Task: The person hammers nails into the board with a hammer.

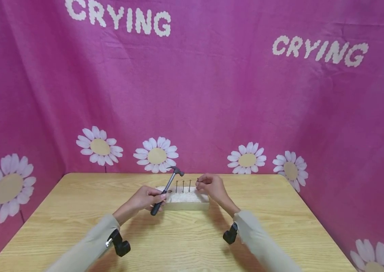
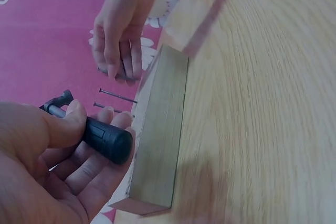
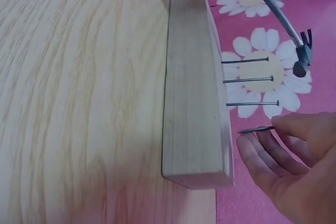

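Note:
My left hand [image 1: 145,197] grips a claw hammer [image 1: 168,184] by its black handle, tilted with the metal head up and away over the left end of a wood block [image 1: 185,206]. Three nails [image 1: 183,186] stand upright in a row in the block's rough, pale top. At its right end, my right hand [image 1: 212,187] pinches another nail [image 3: 254,129] between thumb and fingers. In the right wrist view that nail's pointed end is just short of the block's top face, seemingly apart from it. The left wrist view shows the hammer handle [image 2: 107,140] between thumb and fingers.
The block lies on a wood-grain table [image 1: 185,241], close to its far edge. Behind the table and at both sides hangs a pink cloth [image 1: 205,94] with white daisies and lettering. Black wrist cameras [image 1: 121,243] sit on both sleeves.

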The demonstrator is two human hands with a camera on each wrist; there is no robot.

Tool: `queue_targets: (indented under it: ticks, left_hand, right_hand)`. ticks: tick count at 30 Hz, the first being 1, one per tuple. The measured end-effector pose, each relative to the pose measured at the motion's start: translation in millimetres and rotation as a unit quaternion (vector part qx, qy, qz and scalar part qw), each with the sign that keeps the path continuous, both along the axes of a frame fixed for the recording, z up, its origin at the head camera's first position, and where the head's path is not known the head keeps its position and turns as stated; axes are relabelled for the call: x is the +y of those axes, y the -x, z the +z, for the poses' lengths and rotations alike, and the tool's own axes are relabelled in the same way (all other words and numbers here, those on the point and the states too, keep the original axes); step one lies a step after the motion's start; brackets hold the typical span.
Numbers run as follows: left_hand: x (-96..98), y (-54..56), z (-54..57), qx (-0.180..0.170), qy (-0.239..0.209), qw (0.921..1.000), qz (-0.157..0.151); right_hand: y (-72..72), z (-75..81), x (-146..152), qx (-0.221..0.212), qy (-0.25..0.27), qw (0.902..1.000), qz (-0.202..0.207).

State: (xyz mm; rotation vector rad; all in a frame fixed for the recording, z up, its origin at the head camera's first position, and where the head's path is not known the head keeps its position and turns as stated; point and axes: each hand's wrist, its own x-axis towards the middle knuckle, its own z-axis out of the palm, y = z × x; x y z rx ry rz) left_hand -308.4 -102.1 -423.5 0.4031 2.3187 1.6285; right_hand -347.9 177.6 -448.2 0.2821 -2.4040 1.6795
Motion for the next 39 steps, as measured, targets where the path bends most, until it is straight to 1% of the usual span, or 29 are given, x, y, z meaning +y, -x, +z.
queue_targets:
  ticks: [5,10,13,16,21,23,26,29,30,32,35,37,39]
  left_hand:
    - [1.7,0.5,-2.6,-0.011,-0.010,0.9999,0.007]
    - [3.8,0.8,-5.3,-0.014,-0.015,0.9997,0.011]
    - [4.6,1.4,-7.3,-0.011,-0.019,0.9997,0.007]
    - [5.7,2.0,-8.3,-0.007,-0.022,0.9997,0.007]
    - [7.0,2.5,-7.3,-0.003,-0.021,0.9998,0.006]
    - [6.5,2.2,-6.9,0.003,-0.023,0.9997,0.001]
    - [4.0,1.5,-4.7,0.028,-0.007,0.9995,-0.011]
    - [0.2,3.1,-0.3,0.082,0.026,0.9961,-0.020]
    - [-0.7,4.3,1.8,0.103,0.040,0.9937,-0.017]
    - [-0.8,6.7,6.7,0.133,0.054,0.9896,-0.006]
    - [2.4,10.8,14.4,0.169,0.076,0.9826,0.013]
    - [6.7,13.1,19.1,0.187,0.088,0.9781,0.024]
    - [11.7,15.7,23.3,0.213,0.096,0.9717,0.037]
  right_hand:
    - [1.8,-4.5,-8,0.000,-0.010,0.9999,0.001]
    - [2.7,-7.8,-11,0.027,-0.014,0.9995,0.002]
    - [3.3,-9.2,-10,0.041,-0.013,0.9991,0.005]
    - [4.2,-10.1,-10,0.044,-0.011,0.9990,0.004]
    - [5.0,-11.4,-12,0.059,-0.023,0.9980,0.006]
    - [4.7,-12.5,-13,0.069,-0.028,0.9972,0.009]
    - [4.3,-15.6,-14,0.081,-0.030,0.9962,0.008]
    - [3.4,-19.4,-14,0.094,-0.034,0.9950,-0.005]
    - [3.1,-20.6,-14,0.101,-0.040,0.9941,-0.009]
    - [2.7,-23.1,-13,0.115,-0.051,0.9920,-0.011]
    - [2.3,-25.8,-13,0.136,-0.062,0.9887,-0.008]
    - [1.9,-26.8,-12,0.138,-0.062,0.9885,-0.005]
    - [1.4,-26.9,-12,0.132,-0.057,0.9895,-0.007]
